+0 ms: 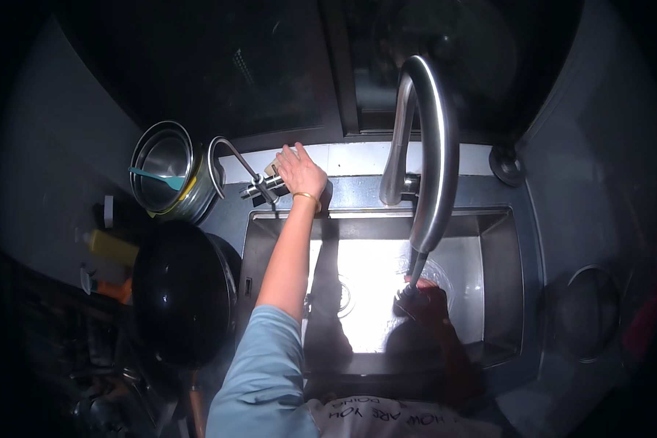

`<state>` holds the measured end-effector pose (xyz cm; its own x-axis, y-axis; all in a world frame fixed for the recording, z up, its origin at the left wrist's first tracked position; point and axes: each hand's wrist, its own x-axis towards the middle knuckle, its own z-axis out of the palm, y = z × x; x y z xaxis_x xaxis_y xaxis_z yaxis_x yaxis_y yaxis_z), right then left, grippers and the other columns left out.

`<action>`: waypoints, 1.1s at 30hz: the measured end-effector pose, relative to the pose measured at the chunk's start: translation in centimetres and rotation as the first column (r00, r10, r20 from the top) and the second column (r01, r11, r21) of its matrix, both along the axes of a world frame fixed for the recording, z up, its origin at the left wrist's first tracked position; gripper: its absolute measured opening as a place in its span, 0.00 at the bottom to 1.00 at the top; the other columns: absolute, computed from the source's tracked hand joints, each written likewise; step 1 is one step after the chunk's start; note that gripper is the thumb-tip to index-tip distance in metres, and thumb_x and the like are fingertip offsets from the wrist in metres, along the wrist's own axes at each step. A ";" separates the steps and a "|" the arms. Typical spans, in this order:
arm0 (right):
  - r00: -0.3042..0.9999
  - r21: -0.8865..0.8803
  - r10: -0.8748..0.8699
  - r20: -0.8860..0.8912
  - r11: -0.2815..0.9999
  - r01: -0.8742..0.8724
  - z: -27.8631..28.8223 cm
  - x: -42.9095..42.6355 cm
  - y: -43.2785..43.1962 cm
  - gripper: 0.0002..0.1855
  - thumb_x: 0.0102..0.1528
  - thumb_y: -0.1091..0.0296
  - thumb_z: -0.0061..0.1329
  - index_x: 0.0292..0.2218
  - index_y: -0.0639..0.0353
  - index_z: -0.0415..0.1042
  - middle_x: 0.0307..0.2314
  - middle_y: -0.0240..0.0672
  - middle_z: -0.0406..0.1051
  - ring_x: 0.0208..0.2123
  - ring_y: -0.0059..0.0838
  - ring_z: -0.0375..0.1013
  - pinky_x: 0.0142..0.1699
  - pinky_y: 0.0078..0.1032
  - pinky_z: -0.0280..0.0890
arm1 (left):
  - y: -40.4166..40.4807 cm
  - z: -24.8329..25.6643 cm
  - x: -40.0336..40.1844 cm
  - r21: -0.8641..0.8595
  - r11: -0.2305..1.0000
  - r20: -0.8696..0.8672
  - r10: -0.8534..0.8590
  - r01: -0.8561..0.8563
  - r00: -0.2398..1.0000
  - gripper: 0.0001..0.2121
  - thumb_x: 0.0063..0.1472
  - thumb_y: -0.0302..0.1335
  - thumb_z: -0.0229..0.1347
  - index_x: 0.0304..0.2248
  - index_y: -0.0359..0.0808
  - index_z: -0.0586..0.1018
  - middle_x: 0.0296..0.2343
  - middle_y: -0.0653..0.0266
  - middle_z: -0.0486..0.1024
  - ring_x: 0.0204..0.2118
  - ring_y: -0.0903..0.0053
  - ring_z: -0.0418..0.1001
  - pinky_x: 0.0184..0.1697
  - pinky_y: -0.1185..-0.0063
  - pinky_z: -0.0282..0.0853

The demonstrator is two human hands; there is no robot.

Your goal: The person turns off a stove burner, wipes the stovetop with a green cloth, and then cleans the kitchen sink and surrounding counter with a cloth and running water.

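My left hand [302, 176], with a gold bracelet at the wrist, reaches over the sink's back edge beside a small chrome tap [261, 189]. Its fingers are apart over a beige object [272, 167] on the white ledge; whether it touches it I cannot tell. My right hand [430, 306] is in shadow, low over the stainless steel sink [501, 284], at the pull-out spray head [411, 298] of the large arched faucet [438, 153]. Its fingers seem closed around the head, though glare and shadow hide the grip. Water appears to spread on the sink floor around it.
A black wok [180, 295] stands left of the sink. Behind it are stacked bowls [161, 145] with a teal spatula [169, 179]. A yellow bottle [114, 248] and an orange spray bottle [112, 289] lie further left. A dark round object [507, 164] sits in the back right corner.
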<state>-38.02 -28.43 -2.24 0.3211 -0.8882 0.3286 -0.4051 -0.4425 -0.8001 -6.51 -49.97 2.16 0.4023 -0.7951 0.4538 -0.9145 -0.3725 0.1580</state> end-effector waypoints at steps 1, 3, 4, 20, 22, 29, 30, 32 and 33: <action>0.991 0.091 -0.063 0.118 0.994 0.053 -1.6 -0.5 0.6 0.26 0.34 0.71 0.63 0.37 0.62 0.69 0.30 0.37 0.72 0.36 0.34 0.72 0.41 0.29 0.66 | -1.7 -0.3 -0.8 0.052 0.997 -0.010 0.062 -0.061 0.998 0.25 0.52 0.28 0.45 0.50 0.26 0.61 0.51 0.40 0.53 0.57 0.50 0.47 0.56 0.65 0.46; 0.910 0.372 -0.119 0.398 0.927 -0.041 -6.2 -1.1 1.3 0.26 0.35 0.73 0.63 0.38 0.62 0.68 0.30 0.36 0.72 0.35 0.31 0.72 0.41 0.28 0.67 | -4.7 -1.9 -0.1 0.110 0.993 -0.236 0.064 -0.039 0.970 0.24 0.55 0.30 0.41 0.51 0.26 0.60 0.52 0.41 0.54 0.56 0.50 0.47 0.57 0.64 0.43; 0.809 0.533 -0.204 0.551 0.832 -0.154 -7.5 -1.5 1.3 0.26 0.36 0.73 0.63 0.39 0.61 0.68 0.30 0.35 0.72 0.34 0.30 0.72 0.40 0.27 0.67 | -5.7 -2.0 -0.8 0.335 0.942 -0.188 0.069 -0.002 0.980 0.24 0.56 0.29 0.38 0.51 0.26 0.59 0.52 0.42 0.54 0.56 0.49 0.47 0.58 0.62 0.39; 0.977 0.250 -0.098 0.187 0.967 0.050 1.9 -0.3 0.6 0.28 0.37 0.69 0.63 0.42 0.60 0.68 0.35 0.37 0.71 0.39 0.31 0.71 0.43 0.26 0.67 | -7.8 -6.2 -6.5 -0.355 0.827 -0.505 -0.562 0.435 0.655 0.08 0.49 0.25 0.46 0.26 0.31 0.76 0.23 0.52 0.73 0.30 0.57 0.67 0.39 0.68 0.62; 0.979 0.245 -0.116 0.170 0.967 0.072 2.0 -1.1 0.8 0.28 0.37 0.69 0.62 0.41 0.60 0.68 0.35 0.37 0.71 0.38 0.31 0.71 0.43 0.26 0.67 | -5.0 -4.1 -9.5 -0.397 0.684 -0.439 -0.727 0.612 0.528 0.07 0.52 0.30 0.48 0.26 0.36 0.76 0.24 0.55 0.74 0.31 0.58 0.67 0.39 0.67 0.62; 0.979 0.199 -0.139 0.152 0.974 0.108 2.8 -1.3 0.6 0.25 0.38 0.70 0.62 0.39 0.61 0.69 0.33 0.38 0.71 0.37 0.31 0.71 0.41 0.25 0.67 | 8.2 -4.5 -8.4 -0.028 0.579 -0.672 -0.615 0.815 0.413 0.08 0.56 0.26 0.45 0.24 0.33 0.74 0.24 0.48 0.72 0.29 0.52 0.69 0.34 0.64 0.63; 0.979 0.221 -0.122 0.163 0.972 0.085 2.2 -1.0 0.8 0.25 0.38 0.70 0.62 0.39 0.61 0.69 0.33 0.38 0.71 0.37 0.31 0.71 0.41 0.25 0.67 | 9.7 -4.5 -7.8 -0.159 0.708 -0.608 -0.619 0.688 0.497 0.08 0.56 0.26 0.45 0.23 0.32 0.73 0.24 0.47 0.72 0.28 0.51 0.69 0.34 0.63 0.63; 0.978 0.229 -0.092 0.186 0.972 0.048 1.4 -0.2 0.7 0.24 0.38 0.71 0.61 0.38 0.62 0.69 0.32 0.38 0.71 0.37 0.32 0.71 0.40 0.25 0.67 | 9.9 -4.5 -5.8 -0.337 0.834 -0.366 -0.543 0.437 0.756 0.08 0.55 0.25 0.44 0.23 0.31 0.72 0.23 0.46 0.71 0.28 0.53 0.69 0.31 0.62 0.62; 0.980 0.217 -0.131 0.148 0.971 0.097 2.3 -1.0 0.7 0.23 0.38 0.71 0.61 0.38 0.62 0.69 0.32 0.38 0.71 0.37 0.32 0.71 0.40 0.25 0.67 | 7.0 -2.9 -6.0 -0.279 0.867 -0.247 -0.479 0.412 0.842 0.07 0.55 0.25 0.44 0.25 0.31 0.73 0.22 0.50 0.71 0.29 0.56 0.69 0.30 0.63 0.61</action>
